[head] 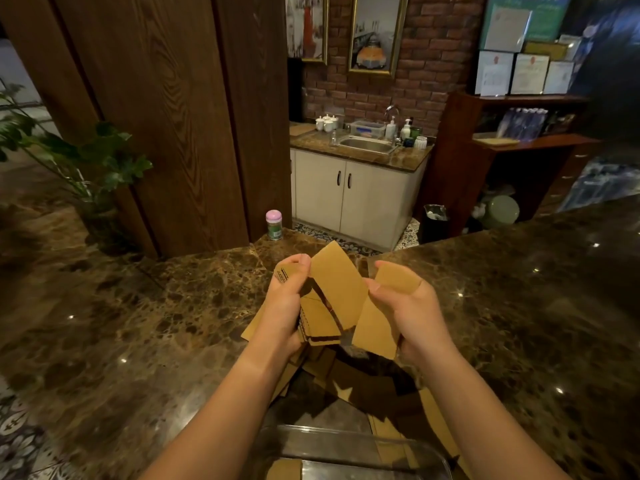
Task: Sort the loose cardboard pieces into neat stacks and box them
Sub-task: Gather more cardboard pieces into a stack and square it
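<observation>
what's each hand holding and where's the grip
The left hand grips a stack of cardboard pieces by its left edge. The right hand pinches a single cardboard piece along its right edge.

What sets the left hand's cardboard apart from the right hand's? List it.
The left hand grips a thick stack of cardboard pieces; the right hand holds only a single cardboard piece. The stack's edges show dark stripes; the single piece looks plain. Both are tan and held above the marble counter.
</observation>
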Motion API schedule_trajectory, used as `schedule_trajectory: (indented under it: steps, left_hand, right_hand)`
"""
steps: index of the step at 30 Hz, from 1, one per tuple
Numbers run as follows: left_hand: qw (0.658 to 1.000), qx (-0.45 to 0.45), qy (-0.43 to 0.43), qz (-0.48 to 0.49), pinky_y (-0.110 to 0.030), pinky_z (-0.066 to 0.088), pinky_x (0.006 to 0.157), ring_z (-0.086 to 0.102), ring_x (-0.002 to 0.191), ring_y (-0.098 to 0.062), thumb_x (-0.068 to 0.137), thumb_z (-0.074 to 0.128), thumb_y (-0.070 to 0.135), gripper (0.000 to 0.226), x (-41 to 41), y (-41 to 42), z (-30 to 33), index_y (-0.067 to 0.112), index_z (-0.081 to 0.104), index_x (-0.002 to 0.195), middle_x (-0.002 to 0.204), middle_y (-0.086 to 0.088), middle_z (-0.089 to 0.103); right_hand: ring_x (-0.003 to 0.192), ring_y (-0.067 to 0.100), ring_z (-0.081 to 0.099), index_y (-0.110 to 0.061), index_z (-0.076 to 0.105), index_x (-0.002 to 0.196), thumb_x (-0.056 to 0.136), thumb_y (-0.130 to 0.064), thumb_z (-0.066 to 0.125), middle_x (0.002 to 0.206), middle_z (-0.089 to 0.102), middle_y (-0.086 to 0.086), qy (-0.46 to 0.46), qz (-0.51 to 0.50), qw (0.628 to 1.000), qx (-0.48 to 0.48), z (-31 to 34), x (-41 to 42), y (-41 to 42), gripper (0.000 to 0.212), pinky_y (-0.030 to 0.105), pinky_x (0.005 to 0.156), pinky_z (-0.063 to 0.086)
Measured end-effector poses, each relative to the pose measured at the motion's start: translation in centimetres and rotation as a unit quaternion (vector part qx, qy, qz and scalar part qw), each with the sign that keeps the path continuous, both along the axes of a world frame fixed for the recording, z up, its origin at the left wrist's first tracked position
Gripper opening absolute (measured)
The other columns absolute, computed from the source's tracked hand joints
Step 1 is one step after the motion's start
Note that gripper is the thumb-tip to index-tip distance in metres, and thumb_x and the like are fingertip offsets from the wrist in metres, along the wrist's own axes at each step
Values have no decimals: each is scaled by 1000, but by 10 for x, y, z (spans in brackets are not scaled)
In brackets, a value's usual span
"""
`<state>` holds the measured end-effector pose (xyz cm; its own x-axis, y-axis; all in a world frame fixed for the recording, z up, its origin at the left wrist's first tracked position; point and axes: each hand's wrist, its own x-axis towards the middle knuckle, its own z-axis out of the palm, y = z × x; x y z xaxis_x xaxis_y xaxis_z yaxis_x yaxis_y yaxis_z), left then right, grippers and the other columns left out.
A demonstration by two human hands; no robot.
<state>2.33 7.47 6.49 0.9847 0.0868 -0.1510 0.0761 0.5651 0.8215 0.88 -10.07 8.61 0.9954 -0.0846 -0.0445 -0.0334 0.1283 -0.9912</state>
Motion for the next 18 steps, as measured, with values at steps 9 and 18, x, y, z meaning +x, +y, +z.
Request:
schedule_trajectory:
  steps: [9,18]
  left_hand:
    - [996,-50,-65,36,-39,59,66,71,77,-25,78,74,31,49,2,-16,-1,27,55,123,90,-10,71]
    - [985,-125,-53,-105,-44,61,64,73,85,-34,99,46,31,28,5,11,4,26,54,126,108,-22,73]
  right_hand:
    - [99,1,69,-25,64,132,89,-6,68,114,75,-7,-365,26,804,-468,-9,-40,26,47,22,84,58]
    - [89,19,74,-39,75,102,88,-16,73,104,75,-10,-123,112,979,-117,25,-21,-2,27,48,81,62]
